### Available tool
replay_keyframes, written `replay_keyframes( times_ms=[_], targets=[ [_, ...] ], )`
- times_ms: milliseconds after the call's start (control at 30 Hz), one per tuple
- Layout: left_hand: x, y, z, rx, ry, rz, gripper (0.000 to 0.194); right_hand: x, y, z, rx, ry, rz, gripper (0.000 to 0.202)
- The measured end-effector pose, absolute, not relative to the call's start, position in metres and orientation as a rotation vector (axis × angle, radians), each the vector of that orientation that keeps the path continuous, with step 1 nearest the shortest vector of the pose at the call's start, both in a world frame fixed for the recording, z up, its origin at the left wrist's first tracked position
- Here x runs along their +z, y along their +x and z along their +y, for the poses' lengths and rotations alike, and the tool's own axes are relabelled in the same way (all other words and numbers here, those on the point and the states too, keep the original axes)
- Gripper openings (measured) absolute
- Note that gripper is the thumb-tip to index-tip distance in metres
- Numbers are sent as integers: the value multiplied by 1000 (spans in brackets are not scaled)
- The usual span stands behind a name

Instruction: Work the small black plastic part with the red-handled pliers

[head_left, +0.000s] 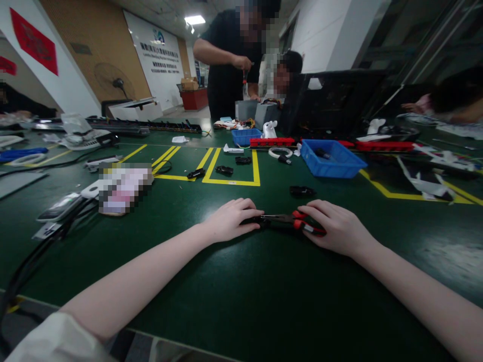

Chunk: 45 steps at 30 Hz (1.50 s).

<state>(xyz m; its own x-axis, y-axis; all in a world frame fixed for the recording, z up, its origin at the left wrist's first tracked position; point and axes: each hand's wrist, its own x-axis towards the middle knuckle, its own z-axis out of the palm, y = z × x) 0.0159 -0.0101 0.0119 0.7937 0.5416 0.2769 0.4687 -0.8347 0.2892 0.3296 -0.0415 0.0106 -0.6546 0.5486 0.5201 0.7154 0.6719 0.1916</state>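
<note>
My right hand [335, 226] is wrapped round the red and black handles of long-nose pliers [281, 218]. Their jaws point left and reach to a small black part [253, 219]. That part sits between the thumb and fingers of my left hand [236, 219], which hide most of it; its exact kind I cannot make out. Whether the jaws grip the part is too small to tell. Just beyond the pliers, a similar black piece [302, 191] lies on the green tabletop [241, 281].
Several small black pieces [224, 170] lie near a yellow tape outline [259, 168]. A blue bin [332, 160] stands at the right, a smaller blue bin [245, 137] farther back. Phones and cables [62, 207] lie at left. Across the table a person [234, 60] holds a screwdriver.
</note>
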Motion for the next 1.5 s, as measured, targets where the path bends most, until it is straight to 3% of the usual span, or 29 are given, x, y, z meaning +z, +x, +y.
replay_keyframes(
  times_ms=[133,300,667,967,1233,1500],
  targets=[
    [13,16,-11,518,2773,800,35,12,329,-42,-513,-991,-2468,35],
    [13,19,-12,474,2720,874,50,13,328,-43,-585,-962,-2465,37],
    [17,20,-14,367,2781,911,62,16,327,-42,-512,-930,-2490,43],
    [22,22,-17,292,2789,987,44,17,327,-42,-468,-925,-2499,42],
    [22,23,-20,294,2814,1119,47,17,328,-43,-503,-878,-2499,50],
    [20,20,-16,282,2822,1024,44,19,327,-43,-451,-880,-2506,41]
  ],
)
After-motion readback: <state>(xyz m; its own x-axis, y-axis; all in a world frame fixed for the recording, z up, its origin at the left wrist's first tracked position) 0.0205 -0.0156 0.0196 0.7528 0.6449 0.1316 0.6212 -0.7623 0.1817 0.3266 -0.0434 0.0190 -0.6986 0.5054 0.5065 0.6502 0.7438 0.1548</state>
